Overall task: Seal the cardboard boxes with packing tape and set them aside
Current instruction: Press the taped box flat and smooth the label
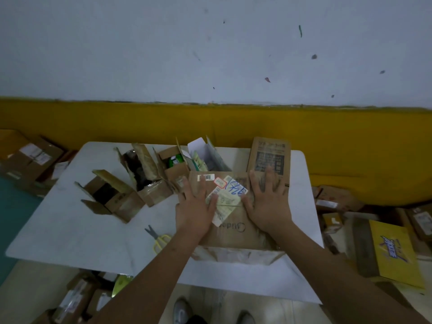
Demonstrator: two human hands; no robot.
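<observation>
Hands: left hand (195, 212) and right hand (266, 206) pressed flat on cardboard box (236, 237) top, fingers spread, holding flaps closed for taping.
Support: table (70, 230) beneath box.
Tool: scissors (159, 238) just left of box.

Dim, flat light with a cool bluish cast, its source out of view. The white bench (70, 218) reads grey, with only faint, soft shadows beside the open cartons (112, 197). Everything is slightly soft: print on the box (233, 237) label (225, 202) is smeared. Wide-angle bending curves the bench's edges and the wall's yellow band (117, 122).
</observation>
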